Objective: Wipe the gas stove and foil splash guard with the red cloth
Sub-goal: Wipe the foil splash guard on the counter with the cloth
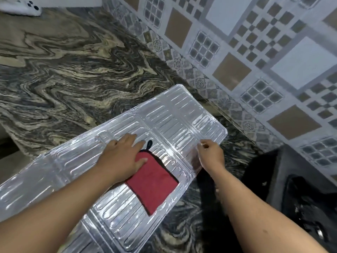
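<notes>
Fingers of my left hand (122, 156) lie spread and flat on the top of the red cloth (152, 181), pressing it onto the foil guard (171, 115), which lies flat on the marbled counter (60, 73). My right hand (211, 155) pinches the guard's right edge. Beside it, right, sits the black stove (299, 189), under the tiled wall (255, 52).

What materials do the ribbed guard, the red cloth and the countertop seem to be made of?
Foil splash guard: thin embossed aluminium foil, judging by its mirror-like glare and pressed ribs.
Red cloth: soft, matte, fuzzy pile, probably microfibre.
Countertop: polished stone, likely granite, with wavy veins.
</notes>
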